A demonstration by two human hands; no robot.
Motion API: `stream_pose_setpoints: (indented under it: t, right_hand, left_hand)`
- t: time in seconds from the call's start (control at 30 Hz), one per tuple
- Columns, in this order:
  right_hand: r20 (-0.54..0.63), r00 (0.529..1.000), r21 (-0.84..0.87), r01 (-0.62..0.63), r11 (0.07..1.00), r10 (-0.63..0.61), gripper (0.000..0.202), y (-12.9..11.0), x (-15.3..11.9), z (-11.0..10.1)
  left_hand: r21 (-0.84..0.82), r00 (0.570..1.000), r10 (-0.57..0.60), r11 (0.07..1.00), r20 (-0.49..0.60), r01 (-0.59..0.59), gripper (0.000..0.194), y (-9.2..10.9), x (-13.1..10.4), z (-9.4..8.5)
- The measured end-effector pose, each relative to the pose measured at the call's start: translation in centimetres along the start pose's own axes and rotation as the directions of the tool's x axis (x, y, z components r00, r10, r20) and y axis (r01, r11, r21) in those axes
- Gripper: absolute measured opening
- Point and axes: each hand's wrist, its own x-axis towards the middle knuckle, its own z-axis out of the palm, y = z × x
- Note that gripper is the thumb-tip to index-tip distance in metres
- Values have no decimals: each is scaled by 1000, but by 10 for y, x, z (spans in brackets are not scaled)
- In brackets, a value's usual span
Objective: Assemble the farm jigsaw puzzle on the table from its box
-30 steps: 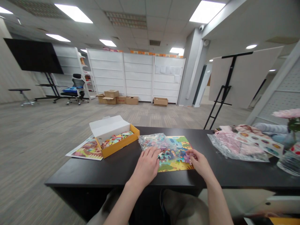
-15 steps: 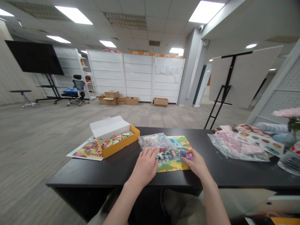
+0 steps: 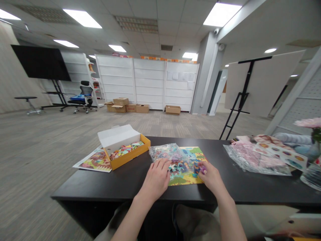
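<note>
My right hand (image 3: 211, 176) pinches a purple puzzle piece (image 3: 204, 170) over the right side of a colourful picture sheet (image 3: 187, 179). My left hand (image 3: 155, 177) lies palm down at the sheet's left edge, its fingers stretched out by the clear plastic bag (image 3: 167, 151) of puzzle pieces. What is under those fingertips is hidden. Between my hands, a small heap of loose puzzle pieces (image 3: 177, 166) rests on the sheet, close to the bag's opening.
To the left, an open yellow box (image 3: 131, 157) full of pieces stands partly on another printed sheet (image 3: 94, 162). A plastic bag of pink fabric (image 3: 253, 157) lies on the right of the black table (image 3: 112, 185). Beside it are a card (image 3: 281, 154) and a glass vase (image 3: 312, 175).
My right hand has turned the purple piece and moved slightly, with its fingers more closed around it. My left hand stays in place. The view has shifted a little.
</note>
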Motion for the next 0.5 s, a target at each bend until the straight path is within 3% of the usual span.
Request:
stream_pose_setpoints:
  t: [0.17, 0.3, 0.43, 0.5]
  right_hand:
    - [-116, 991, 39, -59, 998, 63, 24, 1, -1, 0]
    - [-184, 972, 217, -104, 971, 145, 35, 0, -5, -7]
    - [-181, 969, 444, -69, 894, 165, 43, -1, -7, -10]
    - [-117, 986, 568, -28, 823, 115, 43, -4, -9, -8]
  left_hand:
    - [3, 1000, 1, 1000, 0, -1, 39, 0, -1, 1]
    - [9, 1000, 5, 1000, -9, -5, 39, 0, -1, 3]
    - [9, 1000, 6, 1000, -23, -5, 39, 1, 0, 4]
    - [10, 1000, 2, 1000, -30, -2, 39, 2, 2, 5]
